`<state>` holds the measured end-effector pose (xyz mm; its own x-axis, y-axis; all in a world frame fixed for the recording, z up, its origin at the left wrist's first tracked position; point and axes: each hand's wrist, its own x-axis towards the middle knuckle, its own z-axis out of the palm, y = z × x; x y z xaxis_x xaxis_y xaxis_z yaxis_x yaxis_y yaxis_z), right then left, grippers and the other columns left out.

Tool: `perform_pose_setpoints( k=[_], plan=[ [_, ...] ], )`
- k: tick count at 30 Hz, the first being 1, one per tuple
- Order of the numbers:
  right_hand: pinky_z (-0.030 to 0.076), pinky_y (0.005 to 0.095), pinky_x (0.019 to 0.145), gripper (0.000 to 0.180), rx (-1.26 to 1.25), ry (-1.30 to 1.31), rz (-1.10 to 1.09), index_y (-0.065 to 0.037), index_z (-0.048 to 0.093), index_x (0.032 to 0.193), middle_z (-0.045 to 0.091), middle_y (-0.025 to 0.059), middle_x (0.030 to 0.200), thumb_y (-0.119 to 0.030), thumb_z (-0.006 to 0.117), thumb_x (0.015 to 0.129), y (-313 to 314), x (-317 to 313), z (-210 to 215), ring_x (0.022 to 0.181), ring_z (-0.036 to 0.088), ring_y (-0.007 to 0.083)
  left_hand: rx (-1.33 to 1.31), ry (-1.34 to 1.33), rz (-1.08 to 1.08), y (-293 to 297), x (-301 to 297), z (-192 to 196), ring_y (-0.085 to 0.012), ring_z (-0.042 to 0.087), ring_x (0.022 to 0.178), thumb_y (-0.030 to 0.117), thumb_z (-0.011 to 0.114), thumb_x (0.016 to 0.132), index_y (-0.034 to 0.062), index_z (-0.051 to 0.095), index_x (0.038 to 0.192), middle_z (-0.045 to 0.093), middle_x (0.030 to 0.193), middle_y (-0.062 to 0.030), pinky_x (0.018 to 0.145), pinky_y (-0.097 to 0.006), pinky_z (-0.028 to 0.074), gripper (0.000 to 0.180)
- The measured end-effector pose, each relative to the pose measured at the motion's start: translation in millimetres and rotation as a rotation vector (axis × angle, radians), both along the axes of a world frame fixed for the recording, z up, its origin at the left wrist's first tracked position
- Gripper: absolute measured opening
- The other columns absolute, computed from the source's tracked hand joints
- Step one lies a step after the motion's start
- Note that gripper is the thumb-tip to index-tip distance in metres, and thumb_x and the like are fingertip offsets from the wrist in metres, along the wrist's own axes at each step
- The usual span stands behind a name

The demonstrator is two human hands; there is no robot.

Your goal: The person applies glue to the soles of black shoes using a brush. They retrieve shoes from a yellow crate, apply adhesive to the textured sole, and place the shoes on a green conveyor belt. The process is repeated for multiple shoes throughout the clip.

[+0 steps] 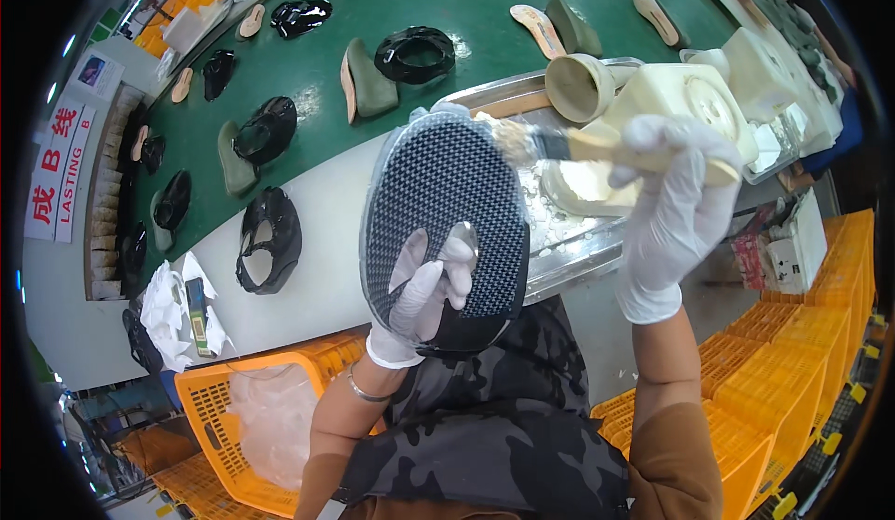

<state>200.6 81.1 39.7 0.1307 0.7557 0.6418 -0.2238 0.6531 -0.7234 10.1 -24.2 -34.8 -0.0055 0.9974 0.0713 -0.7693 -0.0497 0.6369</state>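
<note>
In my gloved left hand point(419, 301) is a shoe upper point(452, 175) of black and grey woven mesh with a pale, ragged edge. It is raised in front of me, my fingers closed at its lower middle. My gloved right hand point(676, 208) grips a paintbrush point(597, 147) by its wooden handle. The bristles, coated with cream-coloured paste, meet the upper's top right edge or lie just beside it; which, I cannot tell. Below the brush, a white container point(583, 189) with pale residue stands in a metal tray point(583, 250).
Black shoe uppers point(268, 240), green lasts point(373, 82) and tan insoles point(536, 31) are spread over the green belt point(317, 82). A beige cup point(573, 87) and a white jug point(685, 101) stand at the right. Orange crates point(210, 417) flank me. Crumpled paper point(163, 320) lies left.
</note>
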Motion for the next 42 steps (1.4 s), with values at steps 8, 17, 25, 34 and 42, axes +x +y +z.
perform_pose_setpoints(
  k=[8, 17, 25, 34, 42],
  plan=[
    [0.049, 0.0208, 0.054, 0.015, -0.281, -0.1, 0.2, -0.002, 0.045, 0.099, 0.059, 0.012, 0.085, -0.016, 0.043, 0.095, -23, 14, -22, 0.069, 0.059, 0.012, -0.04, 0.065, 0.169, -1, -6, 3, -0.0201, 0.059, 0.076, 0.011, 0.053, 0.088, 0.0064, 0.033, 0.126, 0.058, 0.1, -0.017, 0.057, -0.028, 0.051, 0.043],
    [0.047, 0.0229, 0.052, 0.015, -0.08, -0.036, 0.06, -0.003, 0.046, 0.1, 0.057, 0.012, 0.083, -0.017, 0.044, 0.095, -19, -10, -7, 0.065, 0.054, 0.0137, 0.051, 0.531, 0.212, -9, -3, 5, -0.0183, 0.056, 0.07, 0.033, 0.044, 0.092, -0.0014, 0.047, 0.106, 0.057, 0.087, -0.0125, 0.067, -0.03, 0.048, 0.037],
    [0.043, 0.0192, 0.049, 0.011, -0.336, -0.217, 0.099, -0.003, 0.046, 0.099, 0.061, 0.0121, 0.079, -0.013, 0.044, 0.094, -38, -1, 1, 0.057, 0.054, 0.0116, 0.534, 1.326, 0.297, 6, -24, 49, -0.013, 0.056, 0.067, 0.03, 0.048, 0.088, 0.0013, 0.058, 0.097, 0.058, 0.077, -0.0056, 0.071, -0.031, 0.046, 0.032],
    [0.045, 0.0185, 0.05, 0.015, -0.389, -0.386, 0.269, -0.003, 0.045, 0.104, 0.06, 0.0096, 0.077, -0.012, 0.046, 0.093, -42, -4, 4, 0.063, 0.057, 0.0109, 1.001, 1.573, 0.562, 21, -31, 42, -0.0158, 0.056, 0.053, 0.009, 0.058, 0.078, -0.0015, 0.057, 0.095, 0.058, 0.072, -0.0092, 0.05, -0.028, 0.048, 0.02],
    [0.049, 0.0204, 0.057, 0.018, -0.102, -0.268, 0.214, -0.002, 0.045, 0.102, 0.059, 0.0115, 0.087, -0.012, 0.053, 0.09, -37, -14, -5, 0.07, 0.058, 0.0128, 0.726, 1.597, 0.43, 5, -28, 56, -0.0089, 0.052, 0.052, 0.003, 0.059, 0.076, -0.0022, 0.058, 0.095, 0.056, 0.073, -0.0041, 0.051, -0.023, 0.048, 0.02]
  ],
)
